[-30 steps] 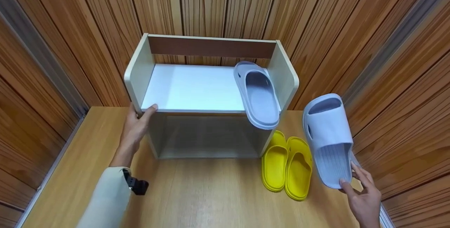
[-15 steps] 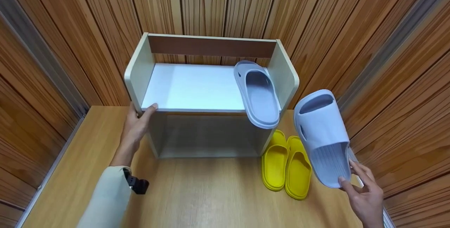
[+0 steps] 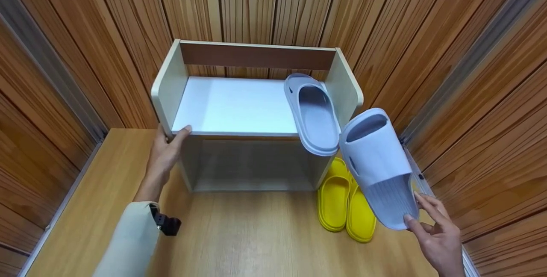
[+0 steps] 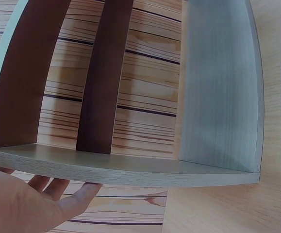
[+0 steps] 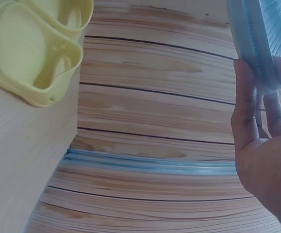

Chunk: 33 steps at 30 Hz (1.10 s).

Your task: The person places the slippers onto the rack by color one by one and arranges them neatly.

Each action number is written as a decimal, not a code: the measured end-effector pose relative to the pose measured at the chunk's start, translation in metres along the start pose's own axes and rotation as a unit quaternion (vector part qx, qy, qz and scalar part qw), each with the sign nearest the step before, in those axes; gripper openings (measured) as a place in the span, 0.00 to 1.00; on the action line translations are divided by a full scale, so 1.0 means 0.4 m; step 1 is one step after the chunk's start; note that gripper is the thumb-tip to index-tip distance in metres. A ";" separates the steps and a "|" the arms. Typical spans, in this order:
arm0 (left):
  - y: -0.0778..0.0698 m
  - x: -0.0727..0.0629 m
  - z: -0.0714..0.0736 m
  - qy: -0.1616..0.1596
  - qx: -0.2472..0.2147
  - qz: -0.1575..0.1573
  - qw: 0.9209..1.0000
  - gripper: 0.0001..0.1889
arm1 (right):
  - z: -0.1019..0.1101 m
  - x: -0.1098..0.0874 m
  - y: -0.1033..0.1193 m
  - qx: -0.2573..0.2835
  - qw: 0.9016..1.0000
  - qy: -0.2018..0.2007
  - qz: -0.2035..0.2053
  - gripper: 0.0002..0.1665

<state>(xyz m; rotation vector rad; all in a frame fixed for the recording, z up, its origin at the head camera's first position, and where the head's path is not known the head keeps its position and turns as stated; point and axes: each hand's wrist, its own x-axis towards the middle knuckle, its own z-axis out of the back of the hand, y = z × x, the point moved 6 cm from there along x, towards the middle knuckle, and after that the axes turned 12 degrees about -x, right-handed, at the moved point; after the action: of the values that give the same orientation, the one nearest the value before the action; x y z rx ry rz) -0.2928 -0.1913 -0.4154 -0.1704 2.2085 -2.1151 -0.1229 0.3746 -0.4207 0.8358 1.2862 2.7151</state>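
My right hand (image 3: 438, 234) pinches a light grey-blue slide sandal (image 3: 380, 166) by its heel end, thumb on the footbed. The sandal is tilted in the air, its toe end beside the shelf's right panel and overlapping the yellow clogs in the head view. Its matching sandal (image 3: 318, 119) lies on the upper board of the small shoe rack (image 3: 239, 101), at the right end, heel jutting over the front edge. My left hand (image 3: 166, 151) grips the rack's left front corner, thumb on the board's edge. In the left wrist view, the fingers (image 4: 82, 196) lie against the outer side panel.
A pair of yellow clogs (image 3: 333, 204) stands on the wooden surface (image 3: 256, 234) by the rack's right front corner. Wood-plank walls (image 3: 256, 7) close in behind and on both sides. Below the upper board is the rack's lower compartment (image 3: 256, 166).
My right hand has carried the held sandal leftward toward the rack, tilting its toe end further left, so it now covers part of the right yellow clog. My left hand stays put.
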 end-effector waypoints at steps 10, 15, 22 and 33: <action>0.001 -0.003 -0.003 -0.005 0.001 -0.004 1.000 0.46 | -0.013 0.000 0.053 0.067 0.997 0.016 0.042 0.35; 0.002 -0.002 -0.003 -0.004 0.002 -0.001 1.000 0.47 | -0.022 -0.001 0.078 0.085 0.994 0.026 0.062 0.34; 0.003 0.001 0.000 -0.001 0.000 -0.001 1.000 0.46 | -0.049 -0.005 0.115 0.116 0.990 0.045 0.061 0.34; 0.000 0.000 -0.001 0.001 -0.006 -0.013 1.000 0.45 | -0.117 0.005 0.192 0.152 0.980 0.074 0.105 0.32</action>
<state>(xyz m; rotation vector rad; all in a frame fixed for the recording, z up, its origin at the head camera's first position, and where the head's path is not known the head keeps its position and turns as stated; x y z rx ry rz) -0.2927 -0.1910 -0.4154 -0.1987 2.2333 -2.1165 -0.1314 0.2912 -0.3881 0.8490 1.7756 2.8281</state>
